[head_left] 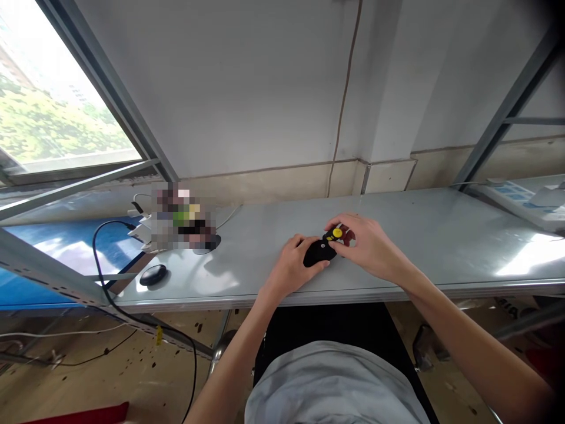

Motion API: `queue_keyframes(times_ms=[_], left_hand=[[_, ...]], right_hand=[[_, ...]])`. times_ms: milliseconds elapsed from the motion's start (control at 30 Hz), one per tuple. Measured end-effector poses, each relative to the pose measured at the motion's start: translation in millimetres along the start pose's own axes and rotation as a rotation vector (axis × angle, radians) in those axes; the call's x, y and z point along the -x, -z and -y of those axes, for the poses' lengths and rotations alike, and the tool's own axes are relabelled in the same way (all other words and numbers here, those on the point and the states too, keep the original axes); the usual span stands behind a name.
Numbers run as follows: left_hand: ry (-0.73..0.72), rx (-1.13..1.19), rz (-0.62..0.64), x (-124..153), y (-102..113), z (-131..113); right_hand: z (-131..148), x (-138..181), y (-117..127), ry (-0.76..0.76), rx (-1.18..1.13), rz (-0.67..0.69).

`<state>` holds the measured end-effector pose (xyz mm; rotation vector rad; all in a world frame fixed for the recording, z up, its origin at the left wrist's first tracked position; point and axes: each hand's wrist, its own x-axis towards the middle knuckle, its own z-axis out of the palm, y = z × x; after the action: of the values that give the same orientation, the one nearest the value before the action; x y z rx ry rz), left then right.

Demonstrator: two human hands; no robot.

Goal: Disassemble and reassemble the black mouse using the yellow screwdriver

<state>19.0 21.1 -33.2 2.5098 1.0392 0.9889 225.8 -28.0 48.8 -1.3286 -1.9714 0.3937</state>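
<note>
My left hand [291, 263] curls around a black rounded body [314, 254] that looks like a computer mouse, low over the grey table. A small pale spot shows on its upper face. In the fingers of my right hand [359, 238] is a small black-and-yellow tool [335, 234] with a round yellow end; its exact kind I cannot make out. This tool meets the far right end of the black body, and whether it presses on it or is only beside it cannot be seen. Both hands are close together near the table's front edge.
A black computer mouse [153, 275] lies at the table's [256, 227] left end. Behind it are a blurred-out patch [183, 218], white items and a black cable [99, 253]. Metal frame posts stand at both sides. A white-and-blue tray-like object [516, 197] sits far right.
</note>
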Motion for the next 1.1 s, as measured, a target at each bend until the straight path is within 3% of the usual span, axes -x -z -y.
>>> queue_keyframes(times_ms=[367, 667, 1100], left_hand=[[-0.002, -0.004, -0.001, 0.0, 0.2, -1.2], [0.009, -0.015, 0.000, 0.9, 3.7, -8.5], [-0.039, -0.036, -0.070, 0.6, 4.0, -10.0]], right_hand=[[-11.5, -0.2, 21.4, 0.043, 0.069, -0.095], [-14.2, 2.4, 41.9, 0.059, 0.149, -0.086], [-15.2, 1.4, 39.3, 0.044, 0.120, -0.056]])
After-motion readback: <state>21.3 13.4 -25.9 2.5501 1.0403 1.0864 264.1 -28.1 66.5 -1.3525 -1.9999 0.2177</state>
